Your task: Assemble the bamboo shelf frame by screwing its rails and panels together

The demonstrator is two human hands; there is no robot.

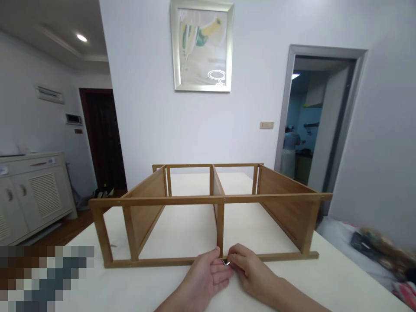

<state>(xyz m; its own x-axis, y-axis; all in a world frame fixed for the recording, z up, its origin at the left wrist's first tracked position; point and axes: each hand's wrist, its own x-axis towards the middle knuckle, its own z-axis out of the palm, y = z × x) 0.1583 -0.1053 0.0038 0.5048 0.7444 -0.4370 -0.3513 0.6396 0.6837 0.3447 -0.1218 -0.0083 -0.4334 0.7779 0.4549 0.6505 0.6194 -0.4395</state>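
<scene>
A wooden shelf frame (191, 200) lies on its side on the white table (156, 290), with its middle upright (220, 227) right in front of me. My left hand (209, 275) is palm up at the foot of that upright. Its fingers are stretched out and its thumb lies near the lower rail (162, 262). My right hand (245, 266) pinches a small, bent, shiny metal piece that looks like an Allen key (226, 262). The key is at the joint of the lower rail and the upright. Its tip against the wood is hidden by my fingers.
To the left stands a white cabinet (39, 190). Soft items and dark things (370, 247) lie in a heap at the right. A framed picture (203, 47) hangs on the wall ahead. Through the doorway, a person (288, 149) stands in another room.
</scene>
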